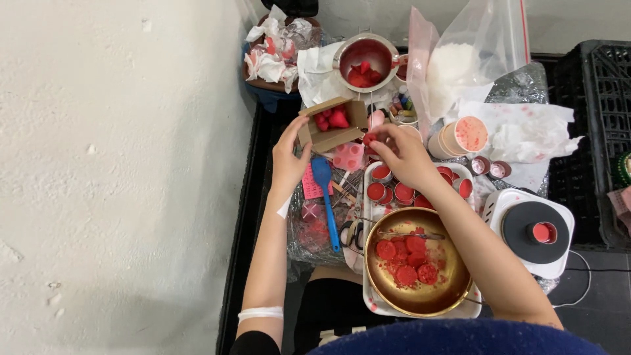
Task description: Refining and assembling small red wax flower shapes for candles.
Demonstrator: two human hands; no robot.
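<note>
Red wax pieces fill the small cardboard box that sits open at the far side of the cluttered tabletop. I have my left hand curled around the box's near-left corner, fingers closed on the cardboard and steadying it. My right hand is pinched shut on one small red wax piece, held just beside the box's right flap, above the pink mould.

To do this well, I judge I should keep the box braced and tilted toward me, and carry the piece over the opening before loosening the pinch, since the flap stands close.

Both forearms reach forward from the bottom of the view, the left nearly straight, the right angled in over the gold bowl of red discs and the white tray of little tins.
</note>
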